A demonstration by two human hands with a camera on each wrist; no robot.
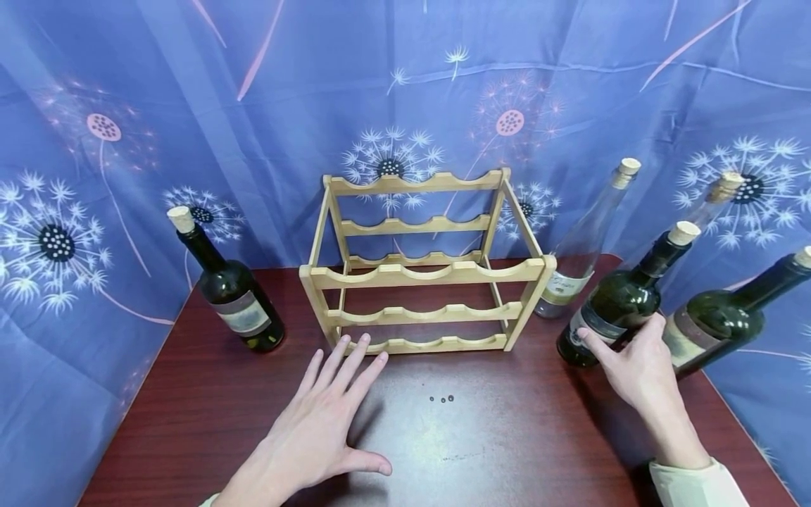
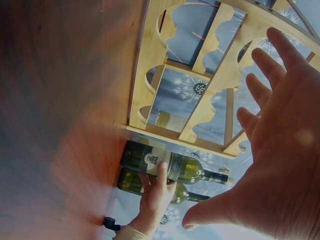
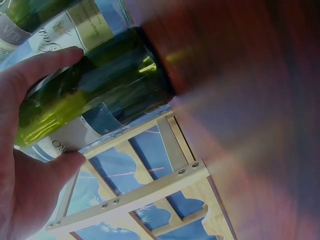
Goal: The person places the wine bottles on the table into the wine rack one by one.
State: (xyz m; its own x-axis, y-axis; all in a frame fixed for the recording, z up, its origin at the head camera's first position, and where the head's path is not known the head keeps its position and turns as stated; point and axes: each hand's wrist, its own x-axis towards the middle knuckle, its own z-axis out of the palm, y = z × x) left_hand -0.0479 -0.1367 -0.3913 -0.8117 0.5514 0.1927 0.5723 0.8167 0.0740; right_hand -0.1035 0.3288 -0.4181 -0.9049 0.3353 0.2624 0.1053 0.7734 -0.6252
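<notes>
My right hand (image 1: 646, 370) grips a corked dark green wine bottle (image 1: 621, 303) around its labelled lower body, on the right of the table. In the right wrist view, thumb and fingers wrap the green bottle (image 3: 120, 70) from both sides, its base close to the tabletop. My left hand (image 1: 317, 429) is spread wide, palm down and holding nothing, over the table before the wooden wine rack (image 1: 424, 275). Its fingertips overlap the rack's bottom front rail in the head view. The rack has scalloped rails on several levels, with no bottles in them.
Beside the gripped bottle stand another dark green bottle (image 1: 716, 324) and a clear corked bottle (image 1: 573, 257), with a further clear neck (image 1: 716, 193) behind. A dark bottle (image 1: 241, 299) stands at the left. A blue dandelion-print curtain (image 1: 285, 127) borders the reddish-brown table (image 1: 494, 429).
</notes>
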